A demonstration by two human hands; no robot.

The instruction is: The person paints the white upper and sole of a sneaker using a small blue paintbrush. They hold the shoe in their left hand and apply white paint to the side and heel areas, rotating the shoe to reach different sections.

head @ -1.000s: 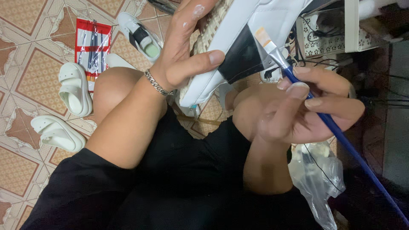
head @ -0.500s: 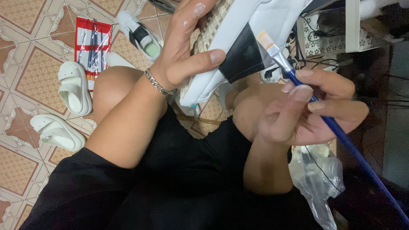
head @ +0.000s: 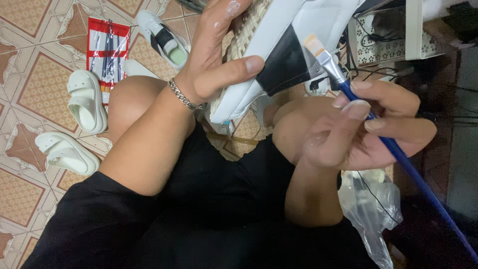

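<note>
Left hand (head: 214, 65) closed around a white shoe (head: 279, 50), thumb pressed across its side and fingers wrapped behind; pale smears on the fingertips. A silver chain bracelet (head: 184, 95) sits at the wrist. The shoe is held up, tilted, above the bare knees; it has a woven straw-coloured band along the sole edge and a black panel (head: 289, 65) on its side.

Right hand (head: 366, 127), just right of the shoe and lower, pinches a flat paintbrush (head: 378, 134) between thumb and fingers, the other fingers curled in. Blue handle runs down and away from the shoe toward the lower right corner; metal ferrule and pale bristles point up, the bristle tip touching or just beside the upper edge of the black panel — cannot tell which.

Below the shoe: black shorts over the lap. Below the right hand, a crumpled clear plastic bag (head: 371, 209).

On the patterned tiled floor (head: 30, 89), well left of the shoe: two white sandals (head: 87, 99), one nearer the knee, one lower; a red-and-clear packet of small tools (head: 107, 50); another white shoe with a black stripe (head: 162, 37). Right of the held shoe, a white lattice basket (head: 383, 45) with dark cables.
</note>
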